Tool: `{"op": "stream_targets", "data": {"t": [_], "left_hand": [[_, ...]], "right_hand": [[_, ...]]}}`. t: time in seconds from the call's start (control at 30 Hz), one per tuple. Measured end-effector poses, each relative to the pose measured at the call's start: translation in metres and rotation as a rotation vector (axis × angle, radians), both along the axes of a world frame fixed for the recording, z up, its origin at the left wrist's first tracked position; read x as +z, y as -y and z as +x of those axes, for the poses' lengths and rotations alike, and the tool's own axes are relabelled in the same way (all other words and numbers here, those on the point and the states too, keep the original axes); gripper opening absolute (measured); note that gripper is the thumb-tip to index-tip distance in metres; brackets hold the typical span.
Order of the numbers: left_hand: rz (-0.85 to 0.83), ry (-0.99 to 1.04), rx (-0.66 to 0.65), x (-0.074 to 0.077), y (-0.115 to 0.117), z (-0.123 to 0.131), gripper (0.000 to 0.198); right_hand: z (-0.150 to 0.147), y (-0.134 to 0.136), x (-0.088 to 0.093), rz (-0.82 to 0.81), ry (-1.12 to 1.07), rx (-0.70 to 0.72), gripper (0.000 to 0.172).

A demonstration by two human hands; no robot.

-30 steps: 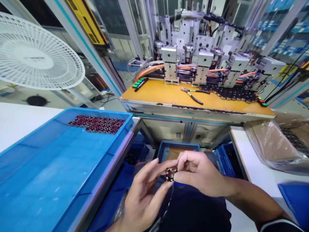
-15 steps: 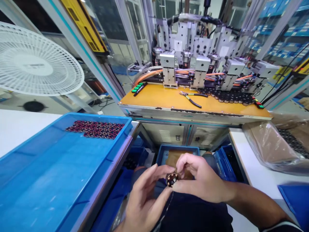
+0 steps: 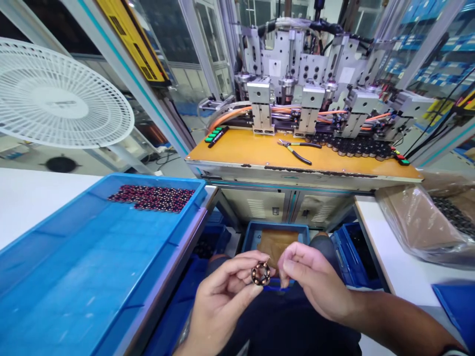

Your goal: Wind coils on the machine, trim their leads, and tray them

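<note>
Between the thumb and fingers of my left hand (image 3: 230, 291) is a small motor stator (image 3: 261, 274), a black ring with copper windings around an open centre. Its ring face is turned towards me, above my lap. Just to its right, apart from the stator, my right hand (image 3: 315, 282) is closed in a pinch. Whatever its fingertips hold, if anything, is too small to make out. Many similar small parts (image 3: 156, 198) with red and copper spots stand packed at the far end of a blue tray (image 3: 92, 267) on my left.
Ahead, an orange bench top (image 3: 256, 148) carries cutting pliers (image 3: 297, 150), a black marker (image 3: 218, 137) and rows of dark stators (image 3: 356, 147) below a machine (image 3: 289, 74). A bagged carton (image 3: 404, 217) stands right, a fan (image 3: 63, 99) left. A blue bin (image 3: 274, 227) sits below.
My right hand has moved off the stator to the right. The stator stays in my left hand and has turned so its open ring shows. The hanging wire below it no longer shows.
</note>
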State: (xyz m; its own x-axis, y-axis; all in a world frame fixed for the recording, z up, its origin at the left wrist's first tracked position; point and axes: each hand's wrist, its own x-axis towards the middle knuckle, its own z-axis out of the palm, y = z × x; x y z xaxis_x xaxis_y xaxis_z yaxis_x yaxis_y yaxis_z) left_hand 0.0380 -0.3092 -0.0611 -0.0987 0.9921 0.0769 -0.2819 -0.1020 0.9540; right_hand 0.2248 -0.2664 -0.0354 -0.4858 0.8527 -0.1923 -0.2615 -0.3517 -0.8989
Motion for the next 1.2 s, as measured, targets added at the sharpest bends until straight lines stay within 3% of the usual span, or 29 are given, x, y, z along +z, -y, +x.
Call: {"op": "stream_targets", "data": {"t": [0.07, 0.23, 0.33, 0.53, 0.77, 0.9, 1.07, 1.2], "left_hand": [[-0.011, 0.003, -0.058, 0.004, -0.003, -0.001, 0.02], [0.013, -0.017, -0.099, 0.008, -0.007, 0.005, 0.029], [-0.063, 0.015, -0.108, 0.009, -0.005, 0.007, 0.025], [-0.284, 0.188, -0.2, 0.025, 0.0, 0.007, 0.032], [-0.22, 0.03, -0.306, 0.025, -0.003, 0.0, 0.025], [-0.211, 0.084, -0.364, 0.026, -0.002, -0.001, 0.025], [-0.243, 0.092, -0.466, 0.03, -0.003, 0.003, 0.025], [-0.286, 0.147, -0.49, 0.031, 0.0, 0.006, 0.026]], "right_hand": [[0.007, -0.007, 0.013, 0.083, 0.067, 0.038, 0.043], [0.007, -0.017, 0.037, 0.192, 0.304, 0.213, 0.034], [0.008, -0.02, 0.039, 0.236, 0.349, 0.256, 0.024], [0.028, -0.038, 0.05, 0.265, 0.462, 0.509, 0.019], [0.025, -0.038, 0.055, 0.255, 0.439, 0.498, 0.013], [0.04, -0.053, 0.059, 0.361, 0.532, 0.634, 0.015], [0.027, -0.066, 0.063, 0.604, 0.413, 0.601, 0.023], [0.005, -0.061, 0.053, 0.655, 0.212, 0.633, 0.014]]}}
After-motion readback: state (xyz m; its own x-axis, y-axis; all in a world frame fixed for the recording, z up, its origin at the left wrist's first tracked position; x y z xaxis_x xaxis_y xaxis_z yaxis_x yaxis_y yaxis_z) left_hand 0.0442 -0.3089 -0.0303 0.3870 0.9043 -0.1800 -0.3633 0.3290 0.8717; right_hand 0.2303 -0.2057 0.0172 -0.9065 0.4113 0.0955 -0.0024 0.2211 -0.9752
